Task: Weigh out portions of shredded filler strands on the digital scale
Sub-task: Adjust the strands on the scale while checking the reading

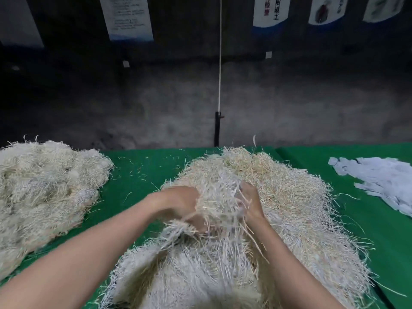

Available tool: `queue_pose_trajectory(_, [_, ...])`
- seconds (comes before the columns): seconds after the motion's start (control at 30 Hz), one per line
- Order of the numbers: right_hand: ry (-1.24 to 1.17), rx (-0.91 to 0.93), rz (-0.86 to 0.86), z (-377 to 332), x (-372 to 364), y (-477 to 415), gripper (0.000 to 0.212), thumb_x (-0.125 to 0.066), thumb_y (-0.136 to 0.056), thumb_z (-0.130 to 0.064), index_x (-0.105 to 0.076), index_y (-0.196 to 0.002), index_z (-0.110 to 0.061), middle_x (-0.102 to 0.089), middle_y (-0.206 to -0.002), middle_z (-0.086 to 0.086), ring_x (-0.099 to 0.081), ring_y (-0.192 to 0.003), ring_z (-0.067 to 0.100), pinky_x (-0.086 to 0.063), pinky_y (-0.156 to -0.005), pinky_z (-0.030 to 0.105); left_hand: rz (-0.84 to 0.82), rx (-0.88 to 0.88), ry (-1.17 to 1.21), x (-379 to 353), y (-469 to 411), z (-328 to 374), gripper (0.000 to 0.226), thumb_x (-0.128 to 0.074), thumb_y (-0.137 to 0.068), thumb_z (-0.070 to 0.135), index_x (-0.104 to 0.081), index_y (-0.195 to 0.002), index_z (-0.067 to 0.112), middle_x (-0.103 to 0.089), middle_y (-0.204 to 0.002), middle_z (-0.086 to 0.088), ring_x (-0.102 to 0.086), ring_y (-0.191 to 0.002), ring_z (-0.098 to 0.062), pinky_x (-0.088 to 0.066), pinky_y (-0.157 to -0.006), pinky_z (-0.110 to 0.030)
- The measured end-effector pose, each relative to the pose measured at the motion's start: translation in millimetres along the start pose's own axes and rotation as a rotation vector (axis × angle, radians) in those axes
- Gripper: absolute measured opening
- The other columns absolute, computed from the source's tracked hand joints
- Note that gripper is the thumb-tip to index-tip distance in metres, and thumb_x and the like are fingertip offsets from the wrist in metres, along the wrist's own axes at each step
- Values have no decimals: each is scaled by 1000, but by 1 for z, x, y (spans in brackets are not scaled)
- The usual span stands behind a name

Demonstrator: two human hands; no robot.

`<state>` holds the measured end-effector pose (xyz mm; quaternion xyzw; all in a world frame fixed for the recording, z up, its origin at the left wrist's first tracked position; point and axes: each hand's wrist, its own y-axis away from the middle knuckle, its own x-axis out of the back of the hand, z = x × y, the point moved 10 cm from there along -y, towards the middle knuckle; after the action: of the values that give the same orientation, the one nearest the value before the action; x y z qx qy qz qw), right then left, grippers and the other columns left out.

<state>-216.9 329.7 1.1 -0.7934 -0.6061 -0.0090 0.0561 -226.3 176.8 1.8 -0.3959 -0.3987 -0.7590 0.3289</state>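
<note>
Green-covered worktop (pixel 151 172) is spanning the lower frame, against a dark wall with hanging posters (pixel 127 17). Central heap of shredded filler strands (pixel 289 197) is lying from centre to 6 o'clock, cream at the back, whiter near the body. Second strand heap (pixel 44 186) is sitting at 9 o'clock, apart from the first. Flat white paper scraps (pixel 383 177) are lying at 3 o'clock. Left hand (pixel 180 204) is closing on a tuft of strands; right hand (pixel 250 201) is gripping the same tuft opposite, fingers buried. Scale is not showing.
</note>
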Motion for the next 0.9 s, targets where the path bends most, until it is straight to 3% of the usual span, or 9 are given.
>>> queue_pose_trajectory(0.1, [183, 84, -32, -2, -2, 2, 12, -54, -93, -13, -58, -82, -17, -58, -84, 0, -52, -52, -3, -43, -52, 15, 258, -80, 663, 28, 1, 9, 9, -57, -89, 15, -64, -95, 12, -64, -111, -5, -60, -99, -20, -50, -91, -33])
queue_pose_trajectory(0.2, [396, 77, -92, 21, -13, 1, 14, -55, -91, -7, -56, -92, -21, -60, -94, -2, -48, -55, 2, -42, -46, 13, 395, -3, 1420, 35, 10, 4, 9, -60, -79, 10, -58, -87, 14, -61, -102, -7, -60, -78, -17, -54, -52, -22])
queue_pose_trajectory(0.3, [545, 158, -156, 38, -36, 7, 24, -53, -93, -8, -57, -114, -18, -59, -93, -4, -48, -58, -1, -44, -50, 8, 365, -7, 1699, 28, 5, 20, 42, -69, -60, 31, -59, -99, 16, -68, -99, -19, -69, -72, -29, -55, -49, -36])
queue_pose_trajectory(0.4, [589, 114, -134, 62, -27, 5, 43, -51, -94, -11, -44, -137, -18, -59, -88, -6, -54, -67, 1, -42, -61, 9, 564, -41, 1744, 48, 11, 9, 41, -68, -69, 29, -54, -106, 19, -60, -109, -16, -64, -90, -30, -55, -60, -41])
queue_pose_trajectory(0.5, [765, -78, -138, 118, 13, 5, 48, -40, -98, -11, -30, -144, -12, -61, -119, 8, -58, -106, 22, -43, -88, 25, 734, -81, 1575, 85, 26, -10, 42, -62, -79, 27, -51, -119, 18, -54, -118, -6, -56, -104, -23, -53, -74, -38])
queue_pose_trajectory(0.6, [841, -226, -260, 145, 21, 16, 51, -42, -99, -17, -26, -147, -7, -39, -146, 13, -40, -132, 23, -37, -95, 18, 752, -73, 1486, 104, 39, -16, 40, -57, -84, 20, -49, -122, 17, -46, -130, -5, -51, -109, -25, -47, -72, -33])
queue_pose_trajectory(0.67, [774, -112, -291, 119, 9, 14, 55, -54, -95, -25, -33, -144, -15, -37, -147, 6, -46, -123, 19, -37, -99, 28, 750, -30, 1443, 103, 43, -17, 40, -56, -85, 18, -49, -123, 14, -35, -146, -11, -43, -124, -31, -45, -82, -38])
queue_pose_trajectory(0.77, [484, 16, -251, 44, 7, 8, 60, -73, -79, -20, -42, -128, -33, -43, -135, -4, -60, -89, 10, -53, -71, 28, 746, -50, 1433, 101, 48, -13, 23, -53, -86, 17, -56, -108, 14, -33, -147, -10, -45, -119, -29, -45, -84, -39])
queue_pose_trajectory(0.9, [604, 465, -202, -86, -6, 17, 132, -79, -45, -62, 13, -140, -54, 10, -153, -23, 2, -143, 8, -8, -116, 40, 769, -98, 1453, 112, 56, 0, 16, -58, -81, 18, -56, -96, 21, -41, -141, -13, -42, -125, -31, -39, -102, -52])
